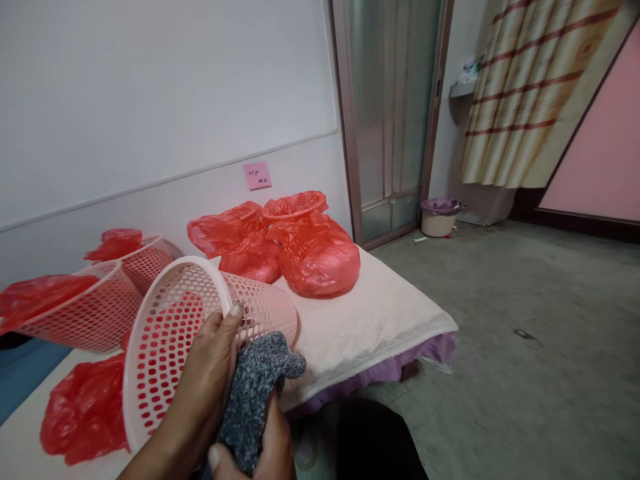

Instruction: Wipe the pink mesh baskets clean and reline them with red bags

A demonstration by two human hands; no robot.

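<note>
A pink perforated plastic basket point(265, 300) lies tilted on its side, its wide mouth turned toward me. My left hand point(207, 357) reaches into that mouth and grips the rim, thumb on the outside. Below it, my right hand point(273, 433) is closed around a speckled grey-blue cloth point(255, 387), which bunches up against the basket's outer wall. The cloth hides part of the right hand's fingers. Left of the basket, a crumpled red plastic bag point(85, 413) lies on the white-covered surface point(380, 320).
Two more pink baskets point(100, 320) with red bags stand at the left. Red-bagged containers point(320, 260) sit by the wall near a pink note point(257, 176). On the floor are a lined bin point(439, 221) and a sliding glass door point(390, 100) behind.
</note>
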